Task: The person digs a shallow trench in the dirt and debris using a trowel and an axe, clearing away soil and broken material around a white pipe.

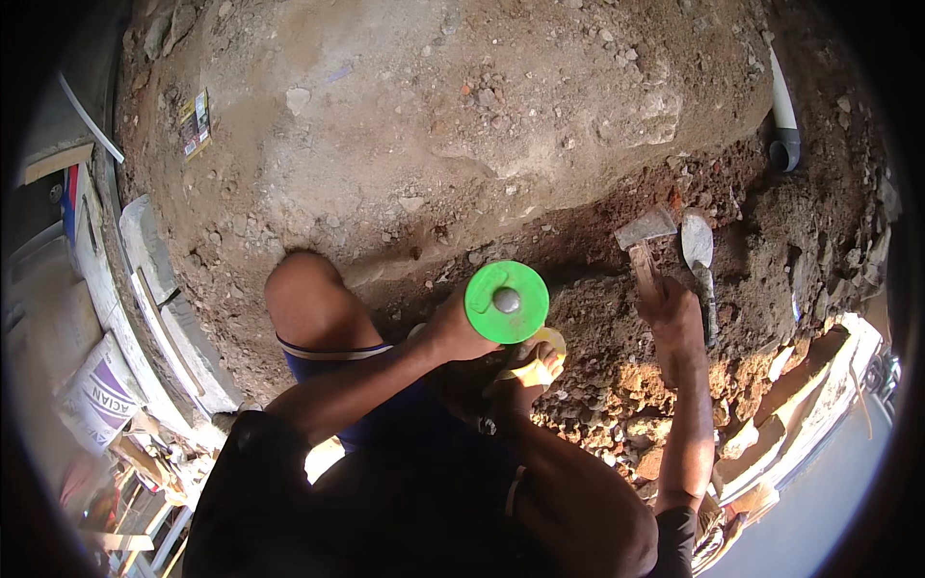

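Note:
My left hand [466, 329] is closed beneath the round green hand guard [480, 318] of what looks like a chisel. The grey metal striking end [506, 300] shows at the guard's centre; the shaft and tip are hidden below it. Off to the right, my right hand [672, 314] grips the wooden handle [642, 267] of a hammer, whose worn metal head [645, 226] hangs over the dug soil. Just right of the hammer, a trowel [698, 242] with a soiled blade lies on the dirt. My foot [531, 368], in a sandal with a yellow edge, rests below the guard.
Packed earth [376, 144] rises ahead as a bank beside a dug trench [607, 311]. A white pipe with a grey elbow [784, 148] juts out at upper right. Broken masonry [650, 390] lies at lower right. A printed packet [195, 124] and a printed sack [101, 397] are at left.

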`<state>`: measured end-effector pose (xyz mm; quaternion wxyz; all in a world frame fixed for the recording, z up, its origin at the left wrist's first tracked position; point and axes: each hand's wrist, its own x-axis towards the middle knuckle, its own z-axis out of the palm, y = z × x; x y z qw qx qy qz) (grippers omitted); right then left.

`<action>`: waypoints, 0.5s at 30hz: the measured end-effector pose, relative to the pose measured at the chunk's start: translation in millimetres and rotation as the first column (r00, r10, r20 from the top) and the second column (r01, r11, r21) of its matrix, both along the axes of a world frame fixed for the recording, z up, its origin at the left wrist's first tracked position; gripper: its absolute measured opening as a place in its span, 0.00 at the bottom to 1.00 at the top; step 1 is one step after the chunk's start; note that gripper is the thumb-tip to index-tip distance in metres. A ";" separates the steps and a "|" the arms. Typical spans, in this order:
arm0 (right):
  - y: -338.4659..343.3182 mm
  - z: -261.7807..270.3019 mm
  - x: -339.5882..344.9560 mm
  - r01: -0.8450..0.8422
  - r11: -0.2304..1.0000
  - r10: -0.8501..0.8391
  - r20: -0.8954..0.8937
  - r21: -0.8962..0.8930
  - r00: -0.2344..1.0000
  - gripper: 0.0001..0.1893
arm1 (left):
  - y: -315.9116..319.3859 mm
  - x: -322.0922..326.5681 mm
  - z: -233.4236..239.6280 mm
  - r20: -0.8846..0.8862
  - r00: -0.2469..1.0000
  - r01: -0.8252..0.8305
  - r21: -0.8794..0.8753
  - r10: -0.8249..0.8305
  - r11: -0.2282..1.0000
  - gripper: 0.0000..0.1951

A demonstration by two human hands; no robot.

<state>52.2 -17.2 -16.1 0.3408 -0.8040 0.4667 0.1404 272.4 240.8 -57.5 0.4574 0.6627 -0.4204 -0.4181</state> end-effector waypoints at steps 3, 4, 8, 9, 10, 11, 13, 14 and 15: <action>-16.9 -18.8 -19.0 -0.133 0.975 0.055 -0.389 -0.177 0.920 0.12 | 9.7 67.3 44.7 -0.508 0.853 -0.194 -0.093 0.121 0.977 0.16; -18.1 -24.6 -20.2 -0.634 0.445 0.548 -0.367 -0.633 0.751 0.18 | 17.3 87.7 63.5 -0.593 0.782 -0.311 -0.103 0.193 0.945 0.14; 12.7 -47.1 17.2 -0.500 0.631 0.457 -0.237 -0.592 0.857 0.21 | 53.2 146.7 63.5 -0.674 0.703 -0.411 -0.125 0.227 0.903 0.11; 23.1 -74.8 18.7 -0.622 0.654 0.564 -0.270 -0.429 0.780 0.18 | 55.8 152.0 52.0 -0.689 0.687 -0.431 -0.130 0.231 0.893 0.10; 41.5 -72.6 46.5 -0.800 0.527 0.741 -0.305 -0.289 0.598 0.18 | 59.7 155.1 42.0 -0.690 0.685 -0.427 -0.122 0.233 0.896 0.10; 59.9 -78.2 63.8 -0.874 0.433 0.826 -0.290 -0.222 0.483 0.19 | 63.3 157.6 32.8 -0.690 0.684 -0.425 -0.115 0.236 0.898 0.09; 88.4 -133.8 72.7 -0.939 0.341 0.912 -0.256 0.039 0.320 0.22 | 59.9 158.1 19.1 -0.697 0.679 -0.400 -0.092 0.228 0.912 0.09; 96.8 -153.1 84.1 -0.936 0.326 0.929 -0.226 0.131 0.292 0.22 | 58.6 156.1 15.3 -0.692 0.681 -0.393 -0.068 0.240 0.917 0.08; 104.3 -170.7 93.5 -0.922 0.314 0.941 -0.200 0.225 0.272 0.23 | 54.5 153.5 11.5 -0.689 0.681 -0.385 -0.049 0.248 0.922 0.08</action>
